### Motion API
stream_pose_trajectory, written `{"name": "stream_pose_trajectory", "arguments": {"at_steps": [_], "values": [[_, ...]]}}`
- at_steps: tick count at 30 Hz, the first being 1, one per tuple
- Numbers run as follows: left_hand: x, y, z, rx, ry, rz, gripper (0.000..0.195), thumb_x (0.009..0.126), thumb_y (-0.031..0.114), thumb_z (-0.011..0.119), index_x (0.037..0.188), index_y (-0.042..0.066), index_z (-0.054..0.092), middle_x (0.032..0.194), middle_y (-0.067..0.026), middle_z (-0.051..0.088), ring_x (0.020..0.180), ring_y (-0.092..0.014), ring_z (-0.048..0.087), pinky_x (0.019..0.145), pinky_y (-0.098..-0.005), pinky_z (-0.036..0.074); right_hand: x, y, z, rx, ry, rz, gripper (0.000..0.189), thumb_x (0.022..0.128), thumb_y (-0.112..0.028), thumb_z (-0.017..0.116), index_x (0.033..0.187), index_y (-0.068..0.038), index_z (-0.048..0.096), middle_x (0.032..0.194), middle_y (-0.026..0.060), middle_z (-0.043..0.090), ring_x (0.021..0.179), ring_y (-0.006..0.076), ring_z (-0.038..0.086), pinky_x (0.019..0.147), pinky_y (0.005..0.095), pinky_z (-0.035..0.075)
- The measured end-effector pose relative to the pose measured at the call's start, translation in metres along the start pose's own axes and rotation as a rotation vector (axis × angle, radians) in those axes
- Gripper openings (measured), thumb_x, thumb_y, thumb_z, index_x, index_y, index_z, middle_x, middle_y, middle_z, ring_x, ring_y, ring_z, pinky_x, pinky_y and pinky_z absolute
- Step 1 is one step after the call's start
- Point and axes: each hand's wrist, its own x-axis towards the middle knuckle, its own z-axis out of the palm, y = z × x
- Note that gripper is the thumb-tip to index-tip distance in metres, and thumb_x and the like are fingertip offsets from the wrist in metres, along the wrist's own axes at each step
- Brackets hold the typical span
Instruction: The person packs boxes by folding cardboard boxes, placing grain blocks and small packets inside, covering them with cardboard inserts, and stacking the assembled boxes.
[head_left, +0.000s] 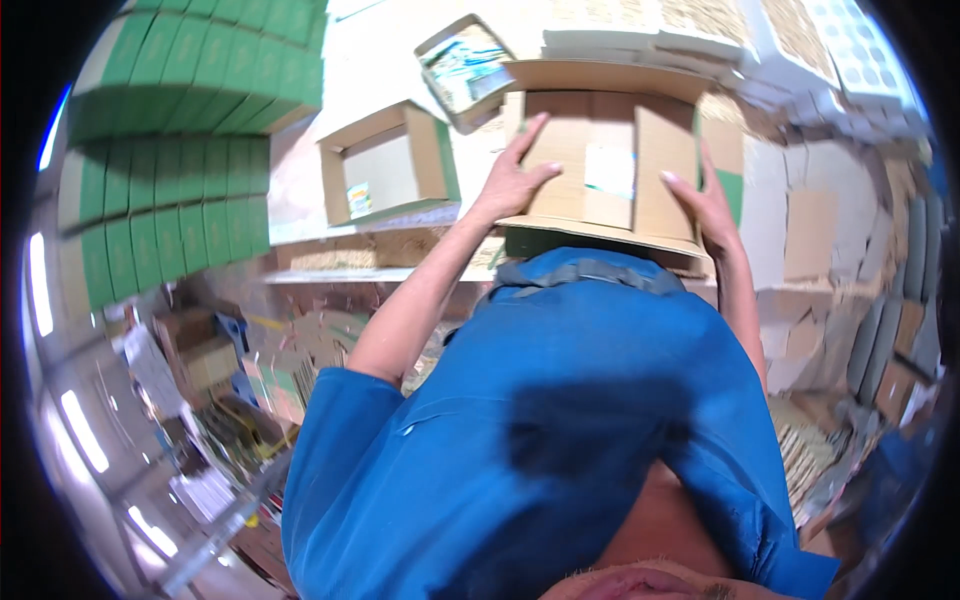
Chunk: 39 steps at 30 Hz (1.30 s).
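A brown cardboard box (559, 157) stands at the table's front edge against the person's body, its top open. Two of its inner flaps lie folded inward with a gap between them, and a small printed card (610, 171) shows in that gap. My left hand (521, 172) rests on the box's left side, thumb over the left flap. On the right side, my right hand (703, 196) has its thumb on the right flap and its fingers outside the wall. Both hands hold the box between them.
Left of the box sits an open cardboard carton (431, 154) with a small card inside. Behind it is a tray-like box (491, 105) of printed packets. Green cartons (169, 172) are stacked high at the left. White cartons (697, 45) stand at the back right, beside grey cardboard sheets (765, 202).
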Motion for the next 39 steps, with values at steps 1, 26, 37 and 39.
{"name": "stream_pose_trajectory", "arguments": {"at_steps": [1, 26, 37, 39], "values": [[-0.003, 0.003, 0.000, -0.030, 0.000, -0.016, 0.081, 0.082, 0.018, 0.076, 0.152, 0.019, 0.037, 0.155, -0.0162, 0.037, 0.146, -0.027, 0.031, 0.119, -0.0353, 0.026, -0.001, -0.002, -0.002, 0.189, -0.009, 0.116, 0.096, 0.084, -0.019, 0.075, 0.157, -0.003, 0.015, 0.147, 0.0229, 0.041, 0.131, 0.0263, 0.047, 0.111, 0.0367, 0.038], [-0.143, -0.132, -0.297, 0.194, 0.411, -0.636, 0.045, 0.097, 0.040, 0.053, 0.116, 0.003, 0.071, 0.114, -0.0126, 0.070, 0.102, -0.018, 0.063, 0.094, -0.0305, 0.047, 0.112, 0.010, 0.270, 0.465, -0.429, 0.310, 0.056, 0.085, -0.030, 0.074, 0.132, -0.004, 0.057, 0.130, 0.0083, 0.060, 0.123, 0.0205, 0.052, 0.107, 0.0355, 0.037], [-0.139, -0.153, -0.314, -0.461, 0.536, -0.632, 0.082, 0.093, 0.050, 0.061, 0.149, -0.004, 0.034, 0.155, -0.0188, 0.035, 0.143, -0.028, 0.033, 0.116, -0.0405, 0.026, 0.135, 0.031, 0.381, -0.314, -0.333, 0.050, 0.085, 0.085, -0.046, 0.069, 0.135, 0.017, 0.043, 0.118, 0.0251, 0.064, 0.108, 0.0262, 0.063, 0.097, 0.0349, 0.049], [-0.162, -0.161, -0.318, -0.471, 0.477, -0.537, 0.071, 0.095, 0.042, 0.060, 0.142, -0.008, 0.043, 0.143, -0.0189, 0.050, 0.132, -0.025, 0.047, 0.111, -0.0359, 0.034, 0.114, -0.012, 0.384, -0.619, -0.533, 0.111, 0.070, 0.087, -0.054, 0.064, 0.106, 0.014, 0.064, 0.095, 0.0204, 0.070, 0.089, 0.0268, 0.069, 0.087, 0.0377, 0.055]]}}
